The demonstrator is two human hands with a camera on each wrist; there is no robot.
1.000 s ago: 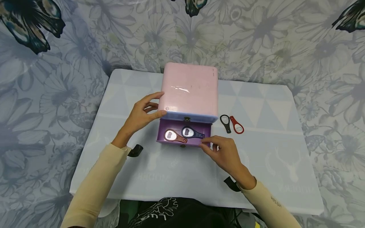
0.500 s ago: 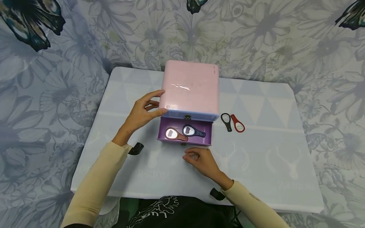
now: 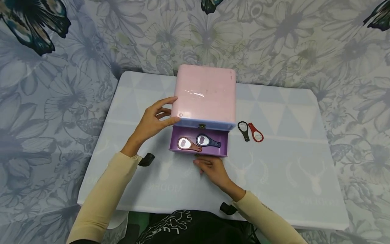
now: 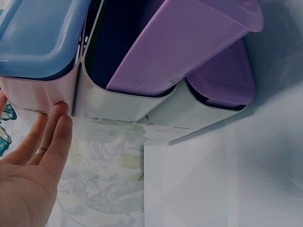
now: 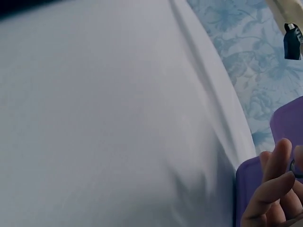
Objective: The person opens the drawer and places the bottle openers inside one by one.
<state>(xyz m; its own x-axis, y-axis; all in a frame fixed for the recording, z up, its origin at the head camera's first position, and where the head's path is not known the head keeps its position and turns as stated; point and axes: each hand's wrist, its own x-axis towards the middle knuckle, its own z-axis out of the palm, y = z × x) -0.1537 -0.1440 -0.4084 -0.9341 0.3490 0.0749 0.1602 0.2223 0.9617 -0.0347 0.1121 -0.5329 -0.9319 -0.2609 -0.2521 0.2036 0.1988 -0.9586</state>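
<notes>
A pink-topped drawer cabinet (image 3: 205, 95) stands on the table. Its middle purple drawer (image 4: 189, 47) is pulled out. Inside lie a brown-rimmed piece (image 3: 189, 144) and a dark blue one (image 3: 208, 140), each shaped like a small magnifying glass with a pale round face. My left hand (image 3: 153, 118) rests on the cabinet's left front corner, thumb at the front edge; in the left wrist view its fingers (image 4: 57, 142) lie nearly straight against the pink side. At the drawer's front, my right hand (image 3: 213, 169) has bent fingers and thumb around the metal knob (image 5: 294, 169), partly hidden.
To the right of the cabinet, a black (image 3: 243, 131) and a red (image 3: 256, 132) piece of the same shape lie on the patterned tablecloth (image 3: 274, 176). Above the open drawer is a shut blue drawer (image 4: 42, 38); below it, a shut purple one (image 4: 227, 80).
My right hand has left the drawer's right end and moved left and down to the middle of its front, at the knob. My left hand has kept its place on the cabinet.
</notes>
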